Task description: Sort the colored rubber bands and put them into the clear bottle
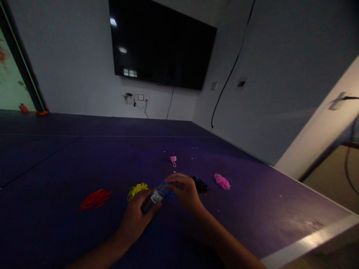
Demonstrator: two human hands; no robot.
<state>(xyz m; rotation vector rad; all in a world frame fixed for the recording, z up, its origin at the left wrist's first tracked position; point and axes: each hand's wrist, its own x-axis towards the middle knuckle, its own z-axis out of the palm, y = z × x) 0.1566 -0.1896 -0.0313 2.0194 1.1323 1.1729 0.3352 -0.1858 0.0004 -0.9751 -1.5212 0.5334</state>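
Left hand (138, 210) grips labelled bottle (155, 196); right hand (185, 188) at its top

Right hand (182, 188) hiding part of the black pile (201, 185)! Bottle label (156, 196) too tiny to read, TV (162, 41) cropped up top.

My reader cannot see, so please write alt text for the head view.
The left hand holds a small labelled bottle, the right hand at its top. On a purple surface lie red bands, yellow bands, partly hidden blue bands, black bands and pink bands. A television hangs on the wall.
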